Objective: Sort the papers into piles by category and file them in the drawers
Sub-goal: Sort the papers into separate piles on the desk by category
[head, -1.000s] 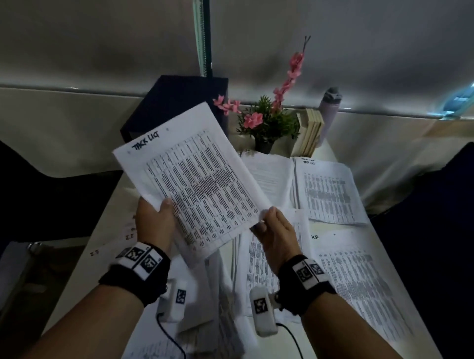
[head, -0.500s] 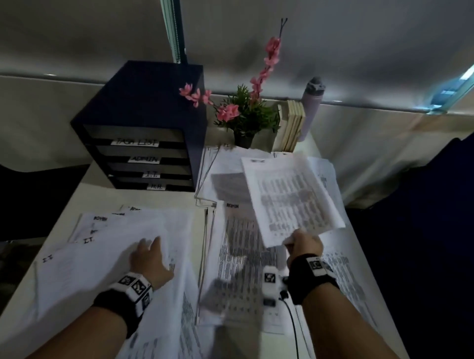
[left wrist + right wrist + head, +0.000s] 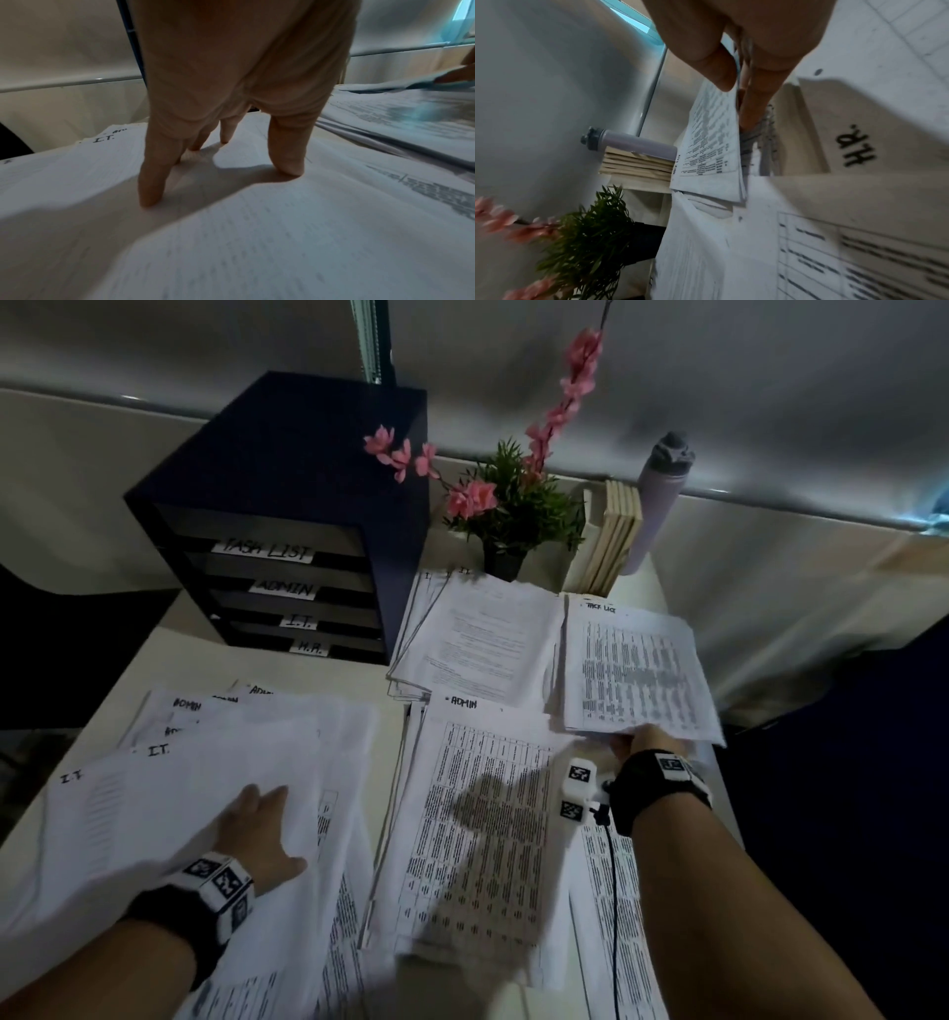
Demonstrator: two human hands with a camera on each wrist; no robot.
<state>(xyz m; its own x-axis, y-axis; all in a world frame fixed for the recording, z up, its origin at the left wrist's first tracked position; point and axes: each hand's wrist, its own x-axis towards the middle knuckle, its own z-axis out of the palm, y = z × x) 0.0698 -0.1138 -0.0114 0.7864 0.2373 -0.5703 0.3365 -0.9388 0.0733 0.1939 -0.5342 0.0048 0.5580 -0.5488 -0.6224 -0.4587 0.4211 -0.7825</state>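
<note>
My right hand [image 3: 637,744] pinches the near edge of a printed sheet headed TASK LIST [image 3: 639,672], thumb on top [image 3: 716,67], low over the task-list pile at the far right. My left hand [image 3: 257,834] lies flat with straight fingers [image 3: 151,182] on the loose I.T. papers [image 3: 169,814] at the near left. An ADMIN pile [image 3: 488,814] lies in the middle, an H.R. sheet [image 3: 854,146] under my right wrist. The dark drawer unit [image 3: 287,526], labelled TASK LIST, ADMIN, I.T. and H.R., stands at the far left.
A potted plant with pink flowers [image 3: 513,505], a row of books [image 3: 613,536] and a grey bottle [image 3: 662,490] stand along the back edge. Another paper pile [image 3: 482,644] lies beside the drawer unit. The table edge [image 3: 729,814] runs close on the right.
Both hands held the task-list sheet up a second ago. The left hand let go and dropped onto the left papers; the right hand carried the sheet right and down onto the far right pile.
</note>
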